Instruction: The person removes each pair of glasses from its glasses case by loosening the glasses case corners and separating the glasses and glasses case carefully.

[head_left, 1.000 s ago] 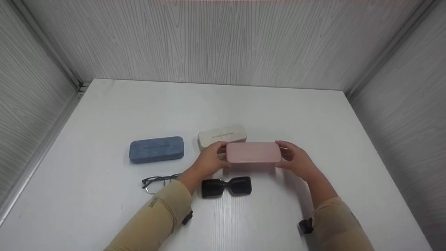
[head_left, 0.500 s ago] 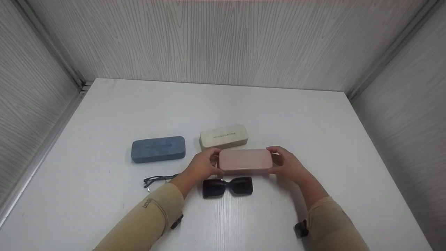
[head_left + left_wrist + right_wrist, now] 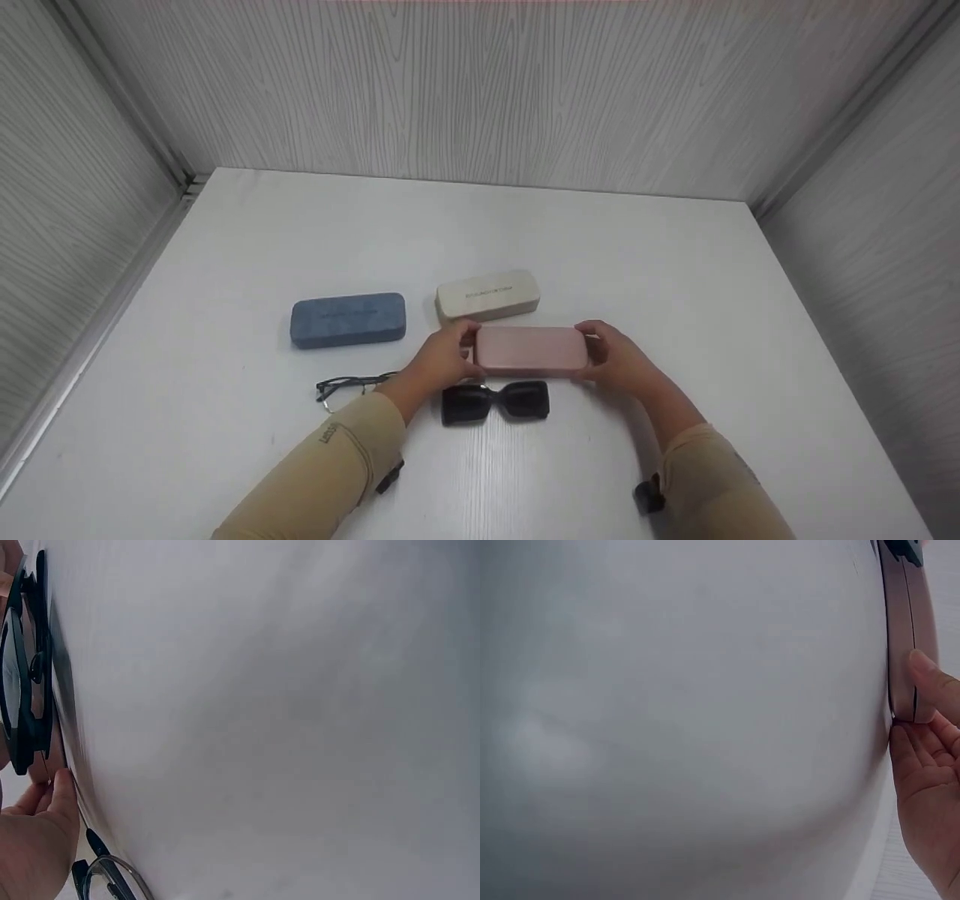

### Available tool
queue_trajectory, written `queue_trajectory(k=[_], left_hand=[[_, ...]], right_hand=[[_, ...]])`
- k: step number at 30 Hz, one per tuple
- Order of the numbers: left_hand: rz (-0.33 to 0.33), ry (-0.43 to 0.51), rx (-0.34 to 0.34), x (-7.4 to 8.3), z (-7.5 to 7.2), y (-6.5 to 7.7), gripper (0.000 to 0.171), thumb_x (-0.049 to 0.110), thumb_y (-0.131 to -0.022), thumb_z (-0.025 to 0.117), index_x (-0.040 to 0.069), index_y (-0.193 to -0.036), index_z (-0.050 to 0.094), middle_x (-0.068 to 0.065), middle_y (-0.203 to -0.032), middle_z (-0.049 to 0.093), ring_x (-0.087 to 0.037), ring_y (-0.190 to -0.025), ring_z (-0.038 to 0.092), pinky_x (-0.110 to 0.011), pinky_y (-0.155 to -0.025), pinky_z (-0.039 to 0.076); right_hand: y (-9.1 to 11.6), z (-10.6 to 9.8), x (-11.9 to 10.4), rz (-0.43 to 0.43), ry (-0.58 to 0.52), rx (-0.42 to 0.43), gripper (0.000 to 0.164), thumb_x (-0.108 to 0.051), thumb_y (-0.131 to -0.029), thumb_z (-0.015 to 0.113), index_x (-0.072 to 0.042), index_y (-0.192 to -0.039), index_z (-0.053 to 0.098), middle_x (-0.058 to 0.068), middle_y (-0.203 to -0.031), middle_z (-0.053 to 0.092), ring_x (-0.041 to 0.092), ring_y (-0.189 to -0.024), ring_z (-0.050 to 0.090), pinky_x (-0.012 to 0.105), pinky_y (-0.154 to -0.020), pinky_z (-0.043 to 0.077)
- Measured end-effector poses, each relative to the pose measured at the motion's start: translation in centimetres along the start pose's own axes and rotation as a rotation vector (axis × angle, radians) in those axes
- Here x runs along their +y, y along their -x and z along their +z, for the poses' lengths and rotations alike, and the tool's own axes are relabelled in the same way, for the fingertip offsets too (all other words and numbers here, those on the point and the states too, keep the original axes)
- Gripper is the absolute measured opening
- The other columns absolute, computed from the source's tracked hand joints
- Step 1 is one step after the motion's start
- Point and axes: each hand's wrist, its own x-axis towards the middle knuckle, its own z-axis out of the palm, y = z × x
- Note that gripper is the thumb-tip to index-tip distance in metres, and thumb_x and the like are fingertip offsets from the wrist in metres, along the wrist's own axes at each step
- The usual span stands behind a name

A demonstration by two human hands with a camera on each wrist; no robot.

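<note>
A closed pink glasses case point(image 3: 532, 349) lies lengthwise between my two hands. My left hand point(image 3: 441, 357) grips its left end, fingers at the far side and thumb at the near side. The right hand point(image 3: 622, 358) holds the other end the same way; in the right wrist view its thumb point(image 3: 932, 679) presses beside the seam of the case. Just in front of the case lie black sunglasses point(image 3: 495, 403), which also show large in the left wrist view. Thin-framed eyeglasses point(image 3: 345, 385) are partly hidden behind the left forearm.
A cream glasses case point(image 3: 487, 295) with lettering sits right behind the pink one. To its left is a blue glasses case point(image 3: 348, 320). The white table point(image 3: 675, 262) meets grey wood-grain walls at the back and sides.
Both hands have brought the pink case nearer and slightly left, down close to the sunglasses. It no longer overlaps the cream case as it did a second ago.
</note>
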Motion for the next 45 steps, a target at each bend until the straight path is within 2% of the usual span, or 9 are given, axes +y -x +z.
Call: queue_trajectory(k=[7, 15, 23, 33, 37, 42, 45], left_hand=[[0.013, 0.009, -0.005, 0.0, 0.1, 0.0, 0.083, 0.005, -0.064, 0.079, 0.006, -0.136, 0.037, -0.012, -0.13, 0.049, -0.027, -0.117, 0.05, -0.032, -0.097, 0.043], [0.093, -0.028, 0.006, -0.3, 0.4, 0.1, 0.082, 0.003, -0.063, 0.08, 0.0, -0.134, 0.037, -0.014, -0.13, 0.049, -0.024, -0.118, 0.048, -0.031, -0.097, 0.043], [0.095, -0.062, 0.025, -0.2, 0.5, 0.1, 0.083, 0.002, -0.062, 0.08, 0.003, -0.134, 0.038, -0.012, -0.128, 0.051, -0.023, -0.114, 0.052, -0.03, -0.095, 0.045], [0.094, -0.106, 0.034, -0.2, 0.5, 0.1, 0.079, 0.004, -0.063, 0.079, 0.005, -0.132, 0.041, -0.009, -0.127, 0.052, -0.022, -0.113, 0.053, -0.03, -0.093, 0.046], [0.086, -0.12, 0.034, -0.3, 0.5, 0.1, 0.078, 0.004, -0.064, 0.079, 0.006, -0.132, 0.041, -0.009, -0.128, 0.051, -0.022, -0.114, 0.052, -0.03, -0.094, 0.045], [0.067, -0.145, 0.024, -0.1, 0.5, 0.1, 0.08, 0.007, -0.065, 0.079, 0.007, -0.134, 0.038, -0.008, -0.13, 0.049, -0.022, -0.116, 0.051, -0.029, -0.095, 0.045], [0.057, -0.154, 0.022, -0.1, 0.4, 0.1, 0.082, 0.008, -0.065, 0.079, 0.008, -0.135, 0.037, -0.007, -0.132, 0.048, -0.021, -0.118, 0.049, -0.028, -0.095, 0.044]], right_hand=[[-0.1, 0.2, -0.1, -0.001, 0.034, -0.011, 0.076, -0.016, -0.067, 0.081, -0.018, -0.132, 0.04, 0.007, -0.138, 0.042, 0.027, -0.127, 0.039, 0.043, -0.107, 0.03], [-0.3, 0.7, -0.6, -0.092, 0.168, 0.008, 0.081, -0.022, -0.066, 0.082, -0.014, -0.135, 0.04, 0.006, -0.134, 0.043, 0.024, -0.124, 0.04, 0.042, -0.106, 0.031], [-0.6, 0.2, -0.4, -0.061, 0.214, 0.015, 0.083, -0.032, -0.061, 0.085, -0.02, -0.133, 0.046, -0.001, -0.131, 0.048, 0.02, -0.123, 0.042, 0.041, -0.105, 0.033], [-0.9, -0.3, -0.6, -0.018, 0.242, -0.022, 0.086, -0.04, -0.057, 0.085, -0.023, -0.133, 0.048, -0.002, -0.134, 0.047, 0.022, -0.127, 0.038, 0.044, -0.107, 0.03], [-1.0, -0.6, -0.9, -0.013, 0.227, -0.046, 0.082, -0.036, -0.059, 0.084, -0.021, -0.132, 0.05, 0.0, -0.132, 0.048, 0.022, -0.125, 0.04, 0.043, -0.105, 0.032], [-1.3, -1.3, -1.2, -0.052, 0.162, -0.096, 0.072, -0.022, -0.066, 0.082, -0.014, -0.131, 0.051, 0.004, -0.129, 0.05, 0.023, -0.122, 0.044, 0.039, -0.103, 0.037], [-1.6, -1.8, -1.5, -0.05, 0.157, -0.124, 0.068, -0.02, -0.069, 0.079, -0.014, -0.13, 0.051, 0.006, -0.129, 0.05, 0.024, -0.122, 0.044, 0.041, -0.103, 0.036]])
